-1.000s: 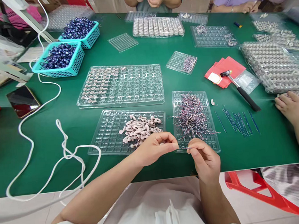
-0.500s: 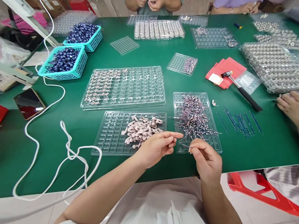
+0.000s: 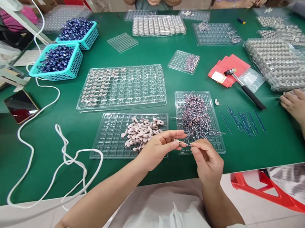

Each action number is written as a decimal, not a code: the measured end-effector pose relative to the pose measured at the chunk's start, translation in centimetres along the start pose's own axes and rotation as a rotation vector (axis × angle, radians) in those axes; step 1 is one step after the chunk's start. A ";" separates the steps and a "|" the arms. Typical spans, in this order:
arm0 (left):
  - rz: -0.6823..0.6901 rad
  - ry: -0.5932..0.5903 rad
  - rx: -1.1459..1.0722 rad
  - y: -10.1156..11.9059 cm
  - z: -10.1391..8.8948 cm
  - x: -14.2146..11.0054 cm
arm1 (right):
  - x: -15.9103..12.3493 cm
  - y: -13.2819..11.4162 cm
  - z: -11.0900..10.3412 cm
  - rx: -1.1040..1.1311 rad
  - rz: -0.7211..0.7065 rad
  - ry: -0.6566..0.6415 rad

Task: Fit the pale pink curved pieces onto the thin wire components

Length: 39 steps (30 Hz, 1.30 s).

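The left hand (image 3: 159, 147) pinches a small beige piece (image 3: 176, 140); the right hand (image 3: 208, 158) clamps a thin grey wire (image 3: 187, 144) beside it, over the near-right clear plastic tray (image 3: 210, 97). A slack pinch could lose it among that tray's tangled pinkish wired parts (image 3: 196, 114). The near-left clear plastic tray (image 3: 110, 137) holds curved beige shells (image 3: 143, 131); far-left turquoise plastic baskets (image 3: 74, 69) hold glossy blue pieces (image 3: 57, 58).

The left hand (image 3: 156, 150) pinches a small pale piece (image 3: 176, 140); the right hand (image 3: 209, 161) holds a thin wire (image 3: 187, 144) toward it. On the green desk (image 3: 174, 173), the left tray (image 3: 108, 135) bears heaped pale shells (image 3: 140, 132), the right tray (image 3: 207, 97) heaped wired parts (image 3: 195, 116).
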<state>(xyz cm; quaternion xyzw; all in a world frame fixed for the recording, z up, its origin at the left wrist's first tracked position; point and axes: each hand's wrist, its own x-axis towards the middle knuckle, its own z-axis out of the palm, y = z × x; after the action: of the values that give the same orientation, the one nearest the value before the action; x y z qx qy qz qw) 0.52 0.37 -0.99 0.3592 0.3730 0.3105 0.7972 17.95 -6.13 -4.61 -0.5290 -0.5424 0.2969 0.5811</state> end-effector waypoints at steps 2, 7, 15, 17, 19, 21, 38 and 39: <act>-0.053 -0.023 -0.017 -0.1 0.1 -0.1 | 0.0 -0.1 0.0 0.001 -0.003 0.005; -0.091 -0.045 0.000 -0.4 0.2 -0.2 | 0.0 -0.2 0.1 0.012 -0.005 0.007; 0.050 0.003 0.278 0.3 0.2 -0.1 | -0.2 -0.1 0.0 -0.016 -0.006 0.049; 0.043 -0.006 0.235 0.2 0.3 0.0 | -0.3 -0.1 0.0 -0.012 -0.006 0.071; 0.025 -0.008 0.190 0.0 0.3 0.1 | -0.3 -0.1 0.0 -0.009 -0.002 0.092; -0.015 -0.009 0.146 -0.2 0.4 0.1 | -0.3 -0.1 0.0 -0.008 -0.001 0.100; 0.067 0.123 0.192 -0.1 0.7 0.1 | -0.4 -0.1 -0.1 -0.022 -0.010 0.053; 0.075 0.136 0.194 -0.1 0.7 0.1 | -0.4 -0.1 -0.1 -0.025 -0.007 0.049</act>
<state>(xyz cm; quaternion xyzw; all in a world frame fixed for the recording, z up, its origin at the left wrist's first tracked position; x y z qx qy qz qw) 1.16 0.12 -0.80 0.4263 0.4409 0.3264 0.7193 17.92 -6.58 -4.69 -0.5414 -0.5338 0.2749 0.5886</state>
